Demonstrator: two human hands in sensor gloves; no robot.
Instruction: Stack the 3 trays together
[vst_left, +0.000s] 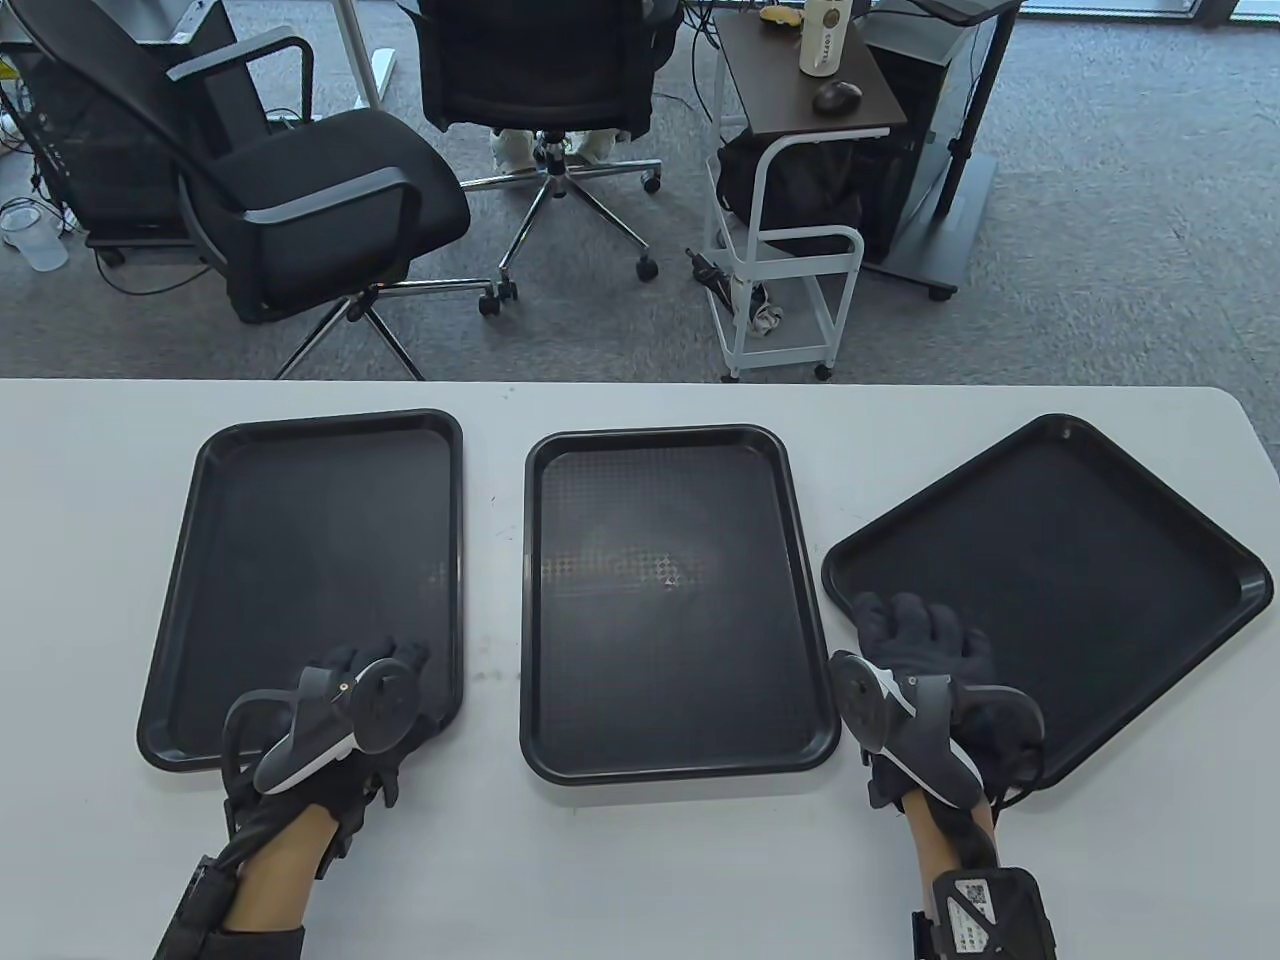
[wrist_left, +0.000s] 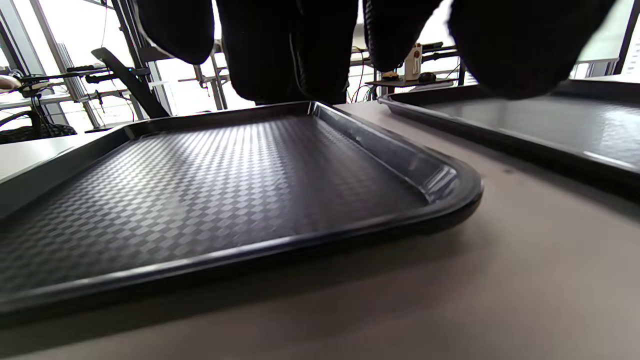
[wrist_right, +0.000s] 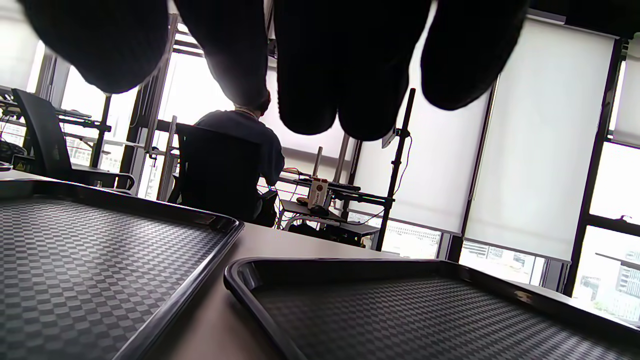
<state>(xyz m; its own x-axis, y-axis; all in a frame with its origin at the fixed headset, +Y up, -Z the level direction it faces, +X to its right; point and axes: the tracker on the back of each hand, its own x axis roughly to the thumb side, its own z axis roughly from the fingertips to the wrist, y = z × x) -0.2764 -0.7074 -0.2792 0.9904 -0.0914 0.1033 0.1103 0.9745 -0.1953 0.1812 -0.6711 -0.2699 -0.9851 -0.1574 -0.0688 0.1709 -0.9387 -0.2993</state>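
Three black trays lie flat and apart on the white table (vst_left: 640, 860). The left tray (vst_left: 310, 540) and the middle tray (vst_left: 670, 600) lie straight; the right tray (vst_left: 1070, 570) is turned at an angle. My left hand (vst_left: 385, 668) hovers over the left tray's near right corner with fingers spread and empty; that tray (wrist_left: 200, 190) fills the left wrist view below the fingertips (wrist_left: 290, 55). My right hand (vst_left: 910, 625) is over the right tray's near left edge, open and holding nothing. The right wrist view shows the right tray (wrist_right: 425, 315) and the middle tray (wrist_right: 75, 260) under the fingertips (wrist_right: 350, 75).
The table's far edge runs just behind the trays. Beyond it stand two black office chairs (vst_left: 310, 190), (vst_left: 540, 60) and a white rolling cart (vst_left: 790, 250). The middle tray also shows in the left wrist view (wrist_left: 525, 125).
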